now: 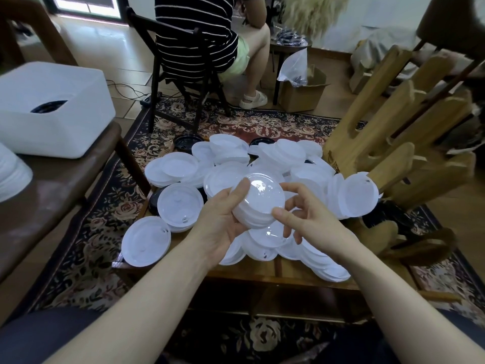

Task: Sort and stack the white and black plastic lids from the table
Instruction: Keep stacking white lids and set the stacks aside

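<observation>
Left hand (223,219) is up over the low wooden table (262,274), palm cupped under a small stack of round white plastic lids (258,199), thumb hooked over the far rim, so that's a firm hold on the stack. Right hand (301,216) comes in beside it, thumb tip touching the stack's near edge, the other fingers loosely curled and spread, gripping nothing that I can see. The stack sits tilted, its glossy top facing the camera, lifted above the pile.

Below and all around, a big loose heap of white plastic lids (231,153) covers the table, some overlapping, some leaning on edge at the right. A few black plastic lids (187,143) peek out at the far side, and another black one shows at the left, under a white lid. One white lid (145,241) hangs over the table's near-left corner.

Off to the left, a white rectangular plastic bin (52,111) rests on a brown seat, something dark inside. A person in a striped top (194,30) sits on a dark chair beyond, on the floral rug (86,245)
</observation>
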The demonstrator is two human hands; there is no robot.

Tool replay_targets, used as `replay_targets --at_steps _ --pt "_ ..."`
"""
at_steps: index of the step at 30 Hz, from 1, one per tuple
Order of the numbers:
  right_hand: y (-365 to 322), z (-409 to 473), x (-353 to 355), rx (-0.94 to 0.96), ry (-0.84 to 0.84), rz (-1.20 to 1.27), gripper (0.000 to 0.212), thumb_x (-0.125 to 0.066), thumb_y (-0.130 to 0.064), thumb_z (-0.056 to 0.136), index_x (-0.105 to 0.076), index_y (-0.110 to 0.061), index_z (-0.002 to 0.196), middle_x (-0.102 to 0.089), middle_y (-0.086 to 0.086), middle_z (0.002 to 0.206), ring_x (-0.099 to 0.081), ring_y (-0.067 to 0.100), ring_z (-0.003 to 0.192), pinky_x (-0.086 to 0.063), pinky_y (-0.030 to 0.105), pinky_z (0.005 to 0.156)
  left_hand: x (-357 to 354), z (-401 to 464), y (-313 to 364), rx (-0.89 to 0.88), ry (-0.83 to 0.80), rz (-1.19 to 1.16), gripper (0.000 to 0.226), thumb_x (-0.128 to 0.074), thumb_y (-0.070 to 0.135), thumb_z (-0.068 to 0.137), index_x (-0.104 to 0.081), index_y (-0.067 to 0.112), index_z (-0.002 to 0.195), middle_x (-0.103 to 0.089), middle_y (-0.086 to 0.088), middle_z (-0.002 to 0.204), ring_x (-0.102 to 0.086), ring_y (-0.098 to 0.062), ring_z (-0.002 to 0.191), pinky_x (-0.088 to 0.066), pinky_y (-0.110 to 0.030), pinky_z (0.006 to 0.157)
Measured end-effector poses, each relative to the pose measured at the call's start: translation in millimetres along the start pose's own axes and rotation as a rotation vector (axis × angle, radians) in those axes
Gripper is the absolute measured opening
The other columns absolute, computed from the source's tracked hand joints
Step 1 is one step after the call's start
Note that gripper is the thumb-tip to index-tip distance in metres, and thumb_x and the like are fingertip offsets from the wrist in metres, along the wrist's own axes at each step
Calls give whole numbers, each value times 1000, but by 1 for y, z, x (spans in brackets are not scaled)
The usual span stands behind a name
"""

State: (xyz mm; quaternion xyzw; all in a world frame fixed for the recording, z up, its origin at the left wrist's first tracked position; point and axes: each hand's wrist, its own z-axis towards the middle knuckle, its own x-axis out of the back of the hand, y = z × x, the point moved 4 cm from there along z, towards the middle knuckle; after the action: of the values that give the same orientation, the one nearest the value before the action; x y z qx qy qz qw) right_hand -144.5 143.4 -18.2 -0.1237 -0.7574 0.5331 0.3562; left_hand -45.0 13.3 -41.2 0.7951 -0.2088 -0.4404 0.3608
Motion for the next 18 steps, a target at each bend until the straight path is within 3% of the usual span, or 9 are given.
replay_targets --at_steps 4,8,12,15,18 --pt "2 0 1 5 4 -103 52 -67 -42 87 -44 -37 134 -58 -3 106 -65 16 83 -51 25 65 7 3 0 -29 120 28 30 -65 14 92 -65 1 119 -75 -12 109 -72 -25 97 -61 -33 77" --pt "5 4 3 45 8 -10 49 -68 -34 90 -49 -35 135 -60 -2 115 -66 15 93 -58 29 72 7 3 5 -76 137 29 15 -64 10 92 -69 6 106 -77 -3 90 -73 -19 86 -61 -33 74" --pt "15 7 9 157 82 -302 38 -73 -31 86 -58 -35 120 -62 -12 106 -57 3 98 -44 19 80 16 2 10 -102 252 -4 6 -65 9 92 -69 11 97 -76 1 79 -72 -16 79 -59 -36 75" --pt "29 6 -2 250 -12 -667 39 -78 -35 79 -65 -28 115 -56 -9 105 -42 7 102 -35 24 87 25 0 13 -82 315 -63 19 -65 12 93 -67 9 111 -76 -6 97 -71 -22 88 -60 -36 73" --pt "41 5 -14 311 -76 -899 36 -77 -39 79 -68 -26 111 -53 -6 108 -38 12 107 -31 27 88 30 -1 17 -43 323 -103 37 -64 13 93 -61 5 129 -71 -14 120 -68 -30 107 -59 -40 81"
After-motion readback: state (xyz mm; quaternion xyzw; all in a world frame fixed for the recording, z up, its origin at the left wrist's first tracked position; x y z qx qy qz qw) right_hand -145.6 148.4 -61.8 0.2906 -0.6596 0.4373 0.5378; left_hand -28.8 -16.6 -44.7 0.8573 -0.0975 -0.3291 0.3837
